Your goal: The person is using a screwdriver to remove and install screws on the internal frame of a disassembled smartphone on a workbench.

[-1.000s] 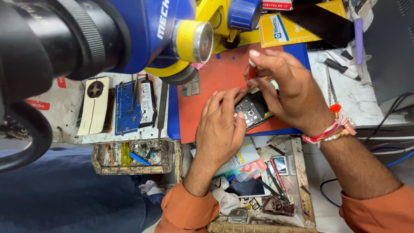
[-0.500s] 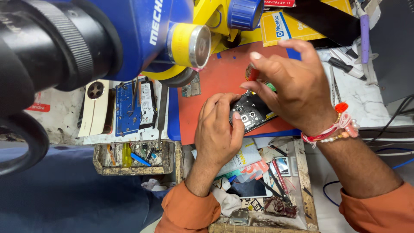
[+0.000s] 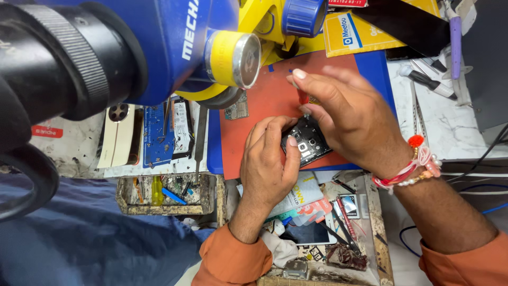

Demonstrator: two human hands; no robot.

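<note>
Left hand (image 3: 267, 167) curled over the near-left end of an opened phone (image 3: 309, 145), thumb across its dark inner face, other fingers wrapped along its left edge: clamped on the phone, pinning it flat to the red work mat (image 3: 254, 122). Phone lying tilted on the mat's near-right part, directly between the two hands, camera openings and metal shields showing just right of the left thumb. Right hand (image 3: 352, 116) arched above the phone's far end, fingers drawn together around a small red-handled tool (image 3: 303, 97), only a short red stretch visible below the index fingertip; tool's tip hidden, contact with the phone cannot be told. Red-and-white thread and bead bracelet (image 3: 410, 169) at the right wrist, orange sleeves on both arms. Beyond the fingertips, a blue and yellow microscope (image 3: 174, 47) overhanging the mat, black eyepiece filling the left of the view. Left of the left knuckles, off the mat: metal tweezers (image 3: 200, 135), a blue circuit board (image 3: 159, 135), a cream phone back cover (image 3: 117, 135). Near side of the left wrist, a grimy tray (image 3: 166, 193) with a yellow-handled screwdriver. Under the right forearm, a second tray (image 3: 378, 238) of loose parts and tools. Right of the right hand, a purple-handled tool (image 3: 456, 32) on the white bench.
</note>
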